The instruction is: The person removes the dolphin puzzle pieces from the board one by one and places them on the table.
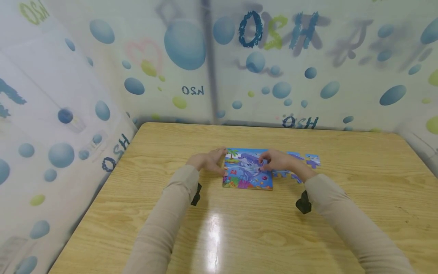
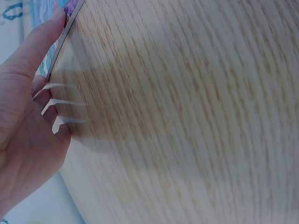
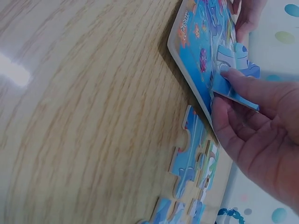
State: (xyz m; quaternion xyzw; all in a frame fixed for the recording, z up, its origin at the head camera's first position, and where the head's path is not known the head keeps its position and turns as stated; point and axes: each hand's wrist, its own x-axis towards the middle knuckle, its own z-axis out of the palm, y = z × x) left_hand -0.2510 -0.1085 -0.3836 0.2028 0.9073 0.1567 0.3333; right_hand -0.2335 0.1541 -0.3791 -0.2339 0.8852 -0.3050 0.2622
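Note:
A puzzle board (image 1: 248, 183) with dolphins, a palm tree and coral lies on the table in the head view. My left hand (image 1: 208, 160) rests at its left edge. In the left wrist view, the straight thumb (image 2: 49, 35) lies over the board's rim and the other fingers are beside the edge. My right hand (image 1: 278, 160) is over the board's right half. Between thumb and fingers it pinches a blue jigsaw puzzle piece (image 3: 236, 70), tilted close over the picture in the right wrist view.
Loose jigsaw pieces (image 1: 313, 160) lie on the wooden table (image 1: 256, 228) just right of the board, partly hidden by the right hand. A patterned curtain (image 1: 239, 76) stands behind the table's far edge. Dark wrist devices (image 1: 303, 203) hang below both sleeves.

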